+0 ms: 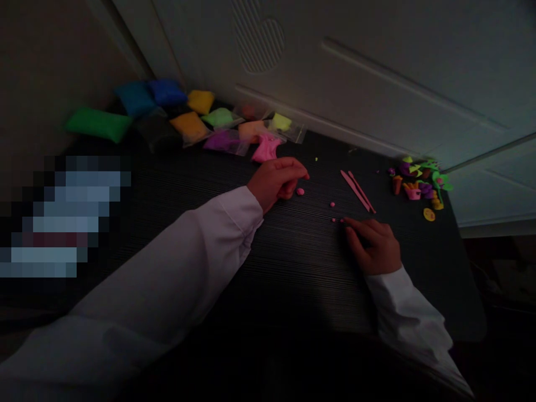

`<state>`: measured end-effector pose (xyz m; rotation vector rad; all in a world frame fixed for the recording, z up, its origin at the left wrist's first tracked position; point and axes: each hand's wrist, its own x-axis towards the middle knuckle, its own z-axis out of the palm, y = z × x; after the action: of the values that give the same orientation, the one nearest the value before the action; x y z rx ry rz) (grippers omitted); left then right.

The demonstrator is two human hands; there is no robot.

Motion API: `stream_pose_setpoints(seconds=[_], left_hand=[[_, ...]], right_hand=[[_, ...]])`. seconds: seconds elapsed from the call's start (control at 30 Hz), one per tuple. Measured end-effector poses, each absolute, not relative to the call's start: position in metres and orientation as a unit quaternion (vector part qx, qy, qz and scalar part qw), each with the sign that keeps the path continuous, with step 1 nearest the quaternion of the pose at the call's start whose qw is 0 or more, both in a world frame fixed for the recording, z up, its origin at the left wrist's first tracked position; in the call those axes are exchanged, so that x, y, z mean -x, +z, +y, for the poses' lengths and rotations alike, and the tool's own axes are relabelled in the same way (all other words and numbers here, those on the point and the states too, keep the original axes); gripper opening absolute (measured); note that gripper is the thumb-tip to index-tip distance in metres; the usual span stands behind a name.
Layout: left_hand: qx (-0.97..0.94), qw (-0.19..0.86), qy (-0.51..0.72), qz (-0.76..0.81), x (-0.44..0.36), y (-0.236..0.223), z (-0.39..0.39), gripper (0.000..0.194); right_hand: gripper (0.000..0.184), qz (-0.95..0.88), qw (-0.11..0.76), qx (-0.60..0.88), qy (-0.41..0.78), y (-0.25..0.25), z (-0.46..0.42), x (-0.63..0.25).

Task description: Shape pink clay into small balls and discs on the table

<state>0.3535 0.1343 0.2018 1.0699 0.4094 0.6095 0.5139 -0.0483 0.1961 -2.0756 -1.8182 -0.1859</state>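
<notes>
My left hand hovers over the dark table with its fingers curled together. Whether anything is in them is hidden. Just below its fingertips lies a pink clay ball. My right hand rests on the table, index finger stretched out and thumb apart from it. That fingertip is at a tiny pink clay ball, apparently touching it. Close by are a second tiny pink ball and a slightly larger pink one. Behind my left hand sits an opened bag of pink clay.
Two slim pink modelling tools lie beyond my right hand. Small finished clay figures cluster at the far right, with a round yellow piece nearby. Bags of coloured clay line the back left. A white panel rises behind the table.
</notes>
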Motion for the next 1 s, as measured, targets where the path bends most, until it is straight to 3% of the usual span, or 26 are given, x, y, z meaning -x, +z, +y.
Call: stream_pose_setpoints(seconds=[0.7,1.0], left_hand=[[-0.509,0.789,0.28,0.199,-0.3545,0.2045,0.1335,0.009],[-0.508,0.79,0.281,0.197,-0.3549,0.2033,0.1337,0.008]], right_hand=[[0.027,-0.655,0.145,0.738,-0.076,0.1935,-0.0472,-0.5134],[0.024,-0.631,0.171,0.749,-0.112,0.192,-0.0472,-0.513]])
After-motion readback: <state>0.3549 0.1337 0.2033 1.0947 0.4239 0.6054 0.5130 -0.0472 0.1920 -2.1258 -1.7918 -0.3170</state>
